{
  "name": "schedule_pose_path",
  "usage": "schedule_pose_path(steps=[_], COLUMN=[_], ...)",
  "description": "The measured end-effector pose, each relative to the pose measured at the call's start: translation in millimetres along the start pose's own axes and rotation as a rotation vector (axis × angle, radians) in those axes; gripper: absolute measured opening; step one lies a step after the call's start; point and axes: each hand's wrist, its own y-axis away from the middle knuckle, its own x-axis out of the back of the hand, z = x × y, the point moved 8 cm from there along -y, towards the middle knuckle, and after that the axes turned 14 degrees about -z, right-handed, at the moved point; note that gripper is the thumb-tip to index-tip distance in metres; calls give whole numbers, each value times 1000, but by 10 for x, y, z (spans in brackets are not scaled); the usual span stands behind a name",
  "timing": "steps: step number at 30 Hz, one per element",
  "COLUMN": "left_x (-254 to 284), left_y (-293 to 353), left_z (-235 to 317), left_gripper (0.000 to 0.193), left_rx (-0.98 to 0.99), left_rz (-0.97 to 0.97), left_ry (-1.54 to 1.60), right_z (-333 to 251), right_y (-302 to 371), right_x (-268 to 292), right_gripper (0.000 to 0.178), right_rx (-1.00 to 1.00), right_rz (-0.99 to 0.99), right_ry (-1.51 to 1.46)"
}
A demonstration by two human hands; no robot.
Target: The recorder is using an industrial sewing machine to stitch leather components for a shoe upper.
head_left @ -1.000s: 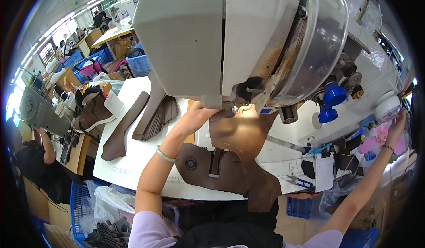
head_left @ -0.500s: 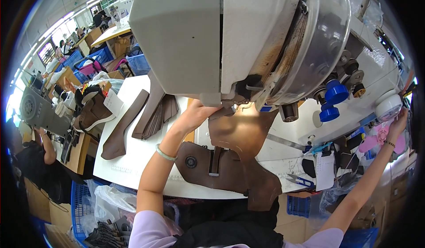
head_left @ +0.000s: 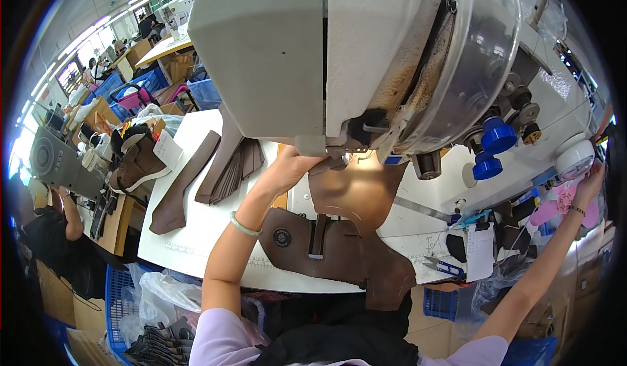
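Note:
A large pale sewing machine (head_left: 261, 59) fills the upper middle. Beneath its needle area lies a brown shoe upper piece (head_left: 333, 255), lit brightly at its far part. It bears a round dark emblem and a strip with a light end; its near flap hangs over the table edge. My left hand (head_left: 294, 168) is closed at the upper's far left edge, close to the needle, its fingertips partly hidden by the machine head. Stretched out to the far right, my right hand (head_left: 590, 180) is closed on the machine's white handwheel (head_left: 575, 155).
Brown cut pieces (head_left: 232, 170) lie fanned on the white table (head_left: 163, 245), left of the machine. Blue-handled thread snips (head_left: 447, 268) and a white card (head_left: 480, 251) are at the right. A brown shoe (head_left: 138, 163) stands at left, near a co-worker's arm (head_left: 70, 216).
My right hand has shifted very slightly at the handwheel. The left hand and the shoe upper look almost unmoved.

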Motion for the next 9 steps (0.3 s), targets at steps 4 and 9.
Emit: schedule_pose_path(steps=[4, 9], left_x=[28, 0], left_y=[5, -240], left_z=[-103, -81], left_gripper=[30, 43], left_rx=[-8, -89], left_rz=[73, -148], left_ry=[208, 657], right_z=[11, 126], right_y=[-215, -358], right_x=[-167, -385], right_gripper=[51, 45], right_rx=[-25, -114], right_rz=[-159, -346], right_ry=[-41, -47])
